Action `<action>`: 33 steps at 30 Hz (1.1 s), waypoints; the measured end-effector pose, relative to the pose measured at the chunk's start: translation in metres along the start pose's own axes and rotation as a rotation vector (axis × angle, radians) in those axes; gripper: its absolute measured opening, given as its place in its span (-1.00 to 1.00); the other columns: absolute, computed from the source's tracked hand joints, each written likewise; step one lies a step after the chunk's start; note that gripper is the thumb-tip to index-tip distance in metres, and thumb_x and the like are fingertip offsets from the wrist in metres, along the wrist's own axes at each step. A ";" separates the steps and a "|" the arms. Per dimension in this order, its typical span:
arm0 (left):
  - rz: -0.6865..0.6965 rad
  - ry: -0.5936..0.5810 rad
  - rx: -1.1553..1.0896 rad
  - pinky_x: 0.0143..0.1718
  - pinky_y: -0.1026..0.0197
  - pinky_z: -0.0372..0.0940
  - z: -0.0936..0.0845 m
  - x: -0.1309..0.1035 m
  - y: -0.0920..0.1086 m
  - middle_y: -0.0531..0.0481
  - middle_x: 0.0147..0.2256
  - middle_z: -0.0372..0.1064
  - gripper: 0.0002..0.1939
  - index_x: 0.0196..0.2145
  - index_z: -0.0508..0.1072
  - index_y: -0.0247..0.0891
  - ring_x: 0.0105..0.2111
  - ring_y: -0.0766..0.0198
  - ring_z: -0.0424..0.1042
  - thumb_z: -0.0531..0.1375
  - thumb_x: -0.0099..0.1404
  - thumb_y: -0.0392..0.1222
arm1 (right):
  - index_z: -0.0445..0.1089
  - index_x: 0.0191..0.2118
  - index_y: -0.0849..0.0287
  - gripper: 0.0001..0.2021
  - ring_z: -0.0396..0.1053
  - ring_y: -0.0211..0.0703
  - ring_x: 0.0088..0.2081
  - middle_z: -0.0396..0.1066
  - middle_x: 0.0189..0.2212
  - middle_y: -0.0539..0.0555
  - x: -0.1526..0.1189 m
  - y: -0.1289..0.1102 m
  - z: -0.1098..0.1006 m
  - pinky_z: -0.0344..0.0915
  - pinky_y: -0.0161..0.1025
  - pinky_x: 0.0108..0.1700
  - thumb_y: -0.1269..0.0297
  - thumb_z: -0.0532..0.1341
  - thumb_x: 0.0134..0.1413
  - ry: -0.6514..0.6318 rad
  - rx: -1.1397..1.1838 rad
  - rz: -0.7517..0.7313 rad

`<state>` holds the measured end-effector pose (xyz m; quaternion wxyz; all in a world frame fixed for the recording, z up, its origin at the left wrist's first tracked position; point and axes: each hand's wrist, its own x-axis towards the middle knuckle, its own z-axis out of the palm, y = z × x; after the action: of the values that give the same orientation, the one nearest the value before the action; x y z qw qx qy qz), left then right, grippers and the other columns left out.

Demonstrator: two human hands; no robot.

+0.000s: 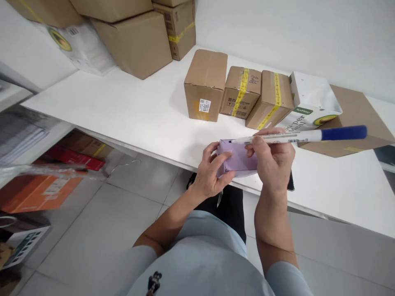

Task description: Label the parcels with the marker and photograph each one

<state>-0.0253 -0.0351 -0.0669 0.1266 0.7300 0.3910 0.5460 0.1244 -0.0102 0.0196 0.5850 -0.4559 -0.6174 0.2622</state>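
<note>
A small lilac box (242, 159) lies at the front edge of the white table (148, 111). My left hand (212, 170) grips its left end, thumb along the near side and fingers over the top and far corner. In my right hand (273, 158) is a white marker (296, 137) with a blue cap on its back end. Its dark tip points left, at or just above the far left part of the box's top; whether it touches I cannot tell. The right hand hides the box's right end. A dark flat object (291, 181) shows partly behind my right wrist.
Beyond the lilac box stand a brown carton (205, 82), two yellow-taped cartons (242, 88) (273, 96), a white printed box (314, 96) and a large brown carton (361, 119). More cartons (135, 45) are stacked at the back left. Shelves with an orange box (40, 189) are at left.
</note>
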 end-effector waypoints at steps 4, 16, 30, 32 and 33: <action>0.009 0.034 0.033 0.12 -0.07 0.37 0.001 0.001 0.000 -0.25 0.14 0.13 -0.60 0.07 0.33 -0.21 0.15 0.03 0.32 0.10 0.41 0.07 | 0.46 -0.18 0.12 -0.82 0.40 -0.29 -0.47 0.40 -0.52 -0.09 0.003 0.002 0.004 0.34 -0.32 -0.42 0.14 0.23 0.22 -0.075 -0.030 0.035; 0.022 0.065 0.056 0.10 -0.05 0.40 0.002 0.002 -0.001 -0.26 0.11 0.17 -0.60 0.05 0.34 -0.24 0.14 0.05 0.33 0.09 0.41 0.07 | 0.49 -0.30 0.15 -0.79 0.38 -0.33 -0.52 0.47 -0.47 -0.03 -0.001 -0.001 0.008 0.29 -0.38 -0.50 0.13 0.22 0.23 -0.116 -0.241 0.013; 0.014 0.058 0.045 0.12 -0.12 0.37 0.002 0.002 -0.001 -0.25 0.13 0.18 -0.58 0.07 0.34 -0.21 0.14 0.00 0.32 0.09 0.40 0.09 | 0.48 -0.41 0.15 -0.74 0.45 -0.30 -0.45 0.53 -0.36 0.01 0.000 0.001 0.007 0.31 -0.37 -0.48 0.14 0.22 0.24 -0.151 -0.256 -0.017; 0.012 0.059 0.047 0.12 -0.14 0.37 0.003 0.001 -0.001 -0.25 0.13 0.19 -0.59 0.07 0.34 -0.20 0.15 -0.01 0.32 0.09 0.40 0.08 | 0.49 -0.37 0.15 -0.77 0.43 -0.31 -0.47 0.52 -0.38 0.00 0.000 0.000 0.007 0.30 -0.37 -0.49 0.15 0.22 0.24 -0.151 -0.248 -0.014; 0.012 0.058 0.046 0.12 -0.15 0.37 0.003 0.001 -0.001 -0.25 0.13 0.19 -0.59 0.07 0.34 -0.20 0.15 -0.02 0.32 0.09 0.40 0.08 | 0.49 -0.35 0.15 -0.79 0.42 -0.32 -0.48 0.51 -0.41 -0.01 0.001 0.000 0.007 0.29 -0.38 -0.50 0.16 0.23 0.24 -0.156 -0.243 -0.012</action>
<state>-0.0232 -0.0326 -0.0676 0.0951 0.7188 0.4029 0.5586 0.1176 -0.0079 0.0188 0.4773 -0.4981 -0.6908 0.2165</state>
